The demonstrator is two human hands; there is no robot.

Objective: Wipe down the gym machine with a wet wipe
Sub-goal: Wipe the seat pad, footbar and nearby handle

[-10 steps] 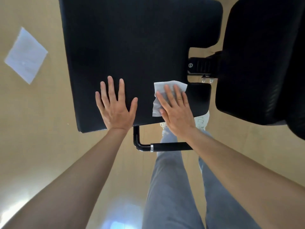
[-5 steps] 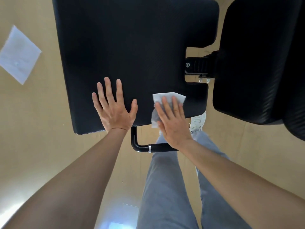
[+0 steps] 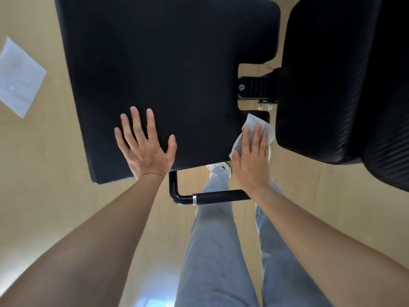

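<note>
A black padded seat (image 3: 168,69) of the gym machine fills the upper middle of the head view. My left hand (image 3: 145,147) rests flat on its near edge, fingers spread. My right hand (image 3: 251,158) presses a white wet wipe (image 3: 254,126) with straight fingers onto the seat's near right corner, close to the gap beside a second black pad (image 3: 345,80). The wipe sticks out beyond my fingertips.
A black metal hinge bracket (image 3: 256,88) with bolts joins the two pads. A black handle bar (image 3: 212,197) juts out under the seat, in front of my legs in grey trousers (image 3: 212,251). A white sheet (image 3: 18,78) lies on the tan floor at left.
My right hand has slid the wipe to the right along the seat's near edge, to its corner. My left hand has stayed where it was on the pad.
</note>
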